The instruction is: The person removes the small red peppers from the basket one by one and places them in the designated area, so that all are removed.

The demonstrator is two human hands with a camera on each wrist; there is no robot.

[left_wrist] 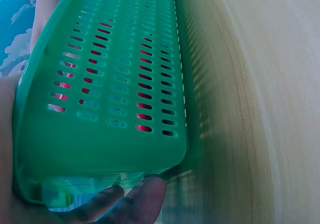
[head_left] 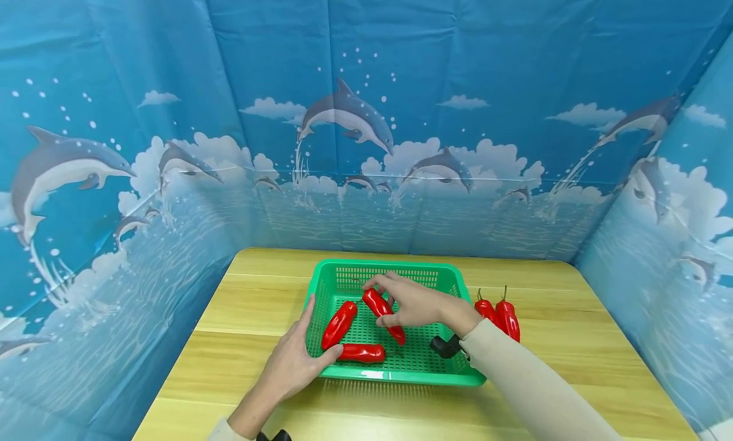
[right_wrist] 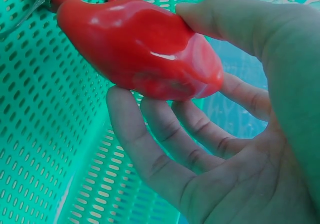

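Observation:
My right hand (head_left: 420, 301) holds a red pepper (right_wrist: 140, 49) over the green plastic basket (head_left: 401, 375), with the thumb on one side of it and the fingers on the other. Two more red peppers lie inside, one slanted near the left wall (head_left: 340, 325) and one along the front (head_left: 362, 353). My left hand (head_left: 293, 358) grips the basket's front left corner. Its thumb reaches over the rim beside the front pepper, while the fingers (left_wrist: 145, 199) lie along the outer wall. Slots in that wall show red behind them in the left wrist view.
Two red peppers with green stems (head_left: 507, 320) lie on the wooden table (head_left: 572, 339) just right of the basket, partly behind my right forearm. A blue dolphin-print curtain (head_left: 401, 218) closes off the table's back and sides.

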